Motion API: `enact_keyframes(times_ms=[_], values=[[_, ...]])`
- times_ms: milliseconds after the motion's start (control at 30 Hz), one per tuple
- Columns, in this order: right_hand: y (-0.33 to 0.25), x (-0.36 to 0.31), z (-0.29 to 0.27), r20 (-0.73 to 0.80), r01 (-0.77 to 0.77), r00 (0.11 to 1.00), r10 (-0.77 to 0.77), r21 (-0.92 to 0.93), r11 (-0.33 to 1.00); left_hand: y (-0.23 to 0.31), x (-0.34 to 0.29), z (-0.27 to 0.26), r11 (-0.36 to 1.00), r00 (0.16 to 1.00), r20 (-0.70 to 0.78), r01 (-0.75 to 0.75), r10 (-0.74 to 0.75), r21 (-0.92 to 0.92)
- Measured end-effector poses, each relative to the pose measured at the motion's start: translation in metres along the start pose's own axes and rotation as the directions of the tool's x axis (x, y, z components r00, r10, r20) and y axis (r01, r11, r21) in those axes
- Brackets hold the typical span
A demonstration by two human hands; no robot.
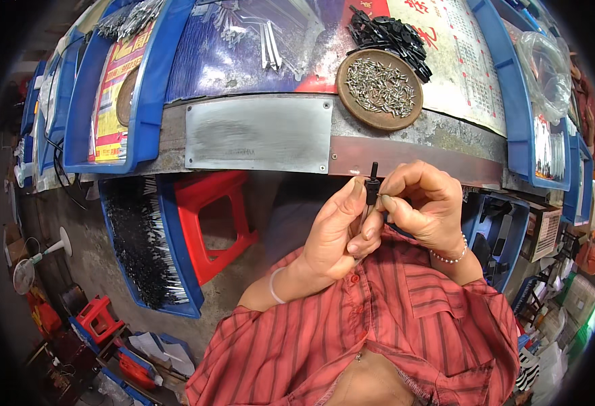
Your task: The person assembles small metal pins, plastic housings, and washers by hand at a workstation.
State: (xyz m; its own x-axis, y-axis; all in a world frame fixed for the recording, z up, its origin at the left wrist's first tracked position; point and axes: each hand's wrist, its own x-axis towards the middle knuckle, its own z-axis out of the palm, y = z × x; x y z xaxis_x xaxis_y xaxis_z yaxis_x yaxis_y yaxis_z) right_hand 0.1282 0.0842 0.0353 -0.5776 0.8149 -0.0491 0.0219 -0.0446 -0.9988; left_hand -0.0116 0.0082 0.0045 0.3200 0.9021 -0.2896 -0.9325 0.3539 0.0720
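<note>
Close to my chest, just off the bench edge, my left hand (335,233) is closed around a slim metal rod with a black fitting (372,192) at its top. A thin black tip sticks up from that fitting. My right hand (429,203) is beside it, thumb and forefinger pinched against the fitting's side. Whatever lies between those fingertips is too small to make out. Beyond the hands, a round brown dish (385,123) holds many small metal pins (381,88). A heap of black plastic parts (389,37) lies behind the dish.
A grey metal plate (257,135) is fixed along the bench edge. Metal strips (269,47) lie on the bench sheet. Blue bins (150,101) flank the bench at left and right. Below left are a bin of black-ended rods (142,250) and a red stool (206,210).
</note>
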Motion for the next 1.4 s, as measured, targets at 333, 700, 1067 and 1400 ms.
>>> enact_keyframes(times_ms=[333, 700, 1067, 1400], values=[[-0.004, 0.001, 0.007, -0.035, 0.122, 0.989, -0.141, -0.332, 0.935, 0.001, -0.001, 0.001, 0.977, 0.996, -0.079, -0.025, 0.042, 0.211], [-0.006, 0.003, -0.003, 0.184, -0.329, 0.939, 0.292, 0.231, 0.916, 0.000, -0.005, 0.001, 0.984, 1.000, -0.014, -0.025, 0.027, 0.175], [0.005, 0.000, 0.004, 0.111, -0.221, 0.972, 0.206, 0.146, 0.964, -0.005, -0.004, -0.002, 0.977, 0.999, -0.035, -0.013, 0.021, 0.212], [-0.009, 0.019, -0.010, 0.140, -0.036, 0.987, 0.075, -0.258, 0.965, -0.004, -0.010, -0.011, 0.991, 0.996, 0.046, 0.073, -0.079, 0.111]])
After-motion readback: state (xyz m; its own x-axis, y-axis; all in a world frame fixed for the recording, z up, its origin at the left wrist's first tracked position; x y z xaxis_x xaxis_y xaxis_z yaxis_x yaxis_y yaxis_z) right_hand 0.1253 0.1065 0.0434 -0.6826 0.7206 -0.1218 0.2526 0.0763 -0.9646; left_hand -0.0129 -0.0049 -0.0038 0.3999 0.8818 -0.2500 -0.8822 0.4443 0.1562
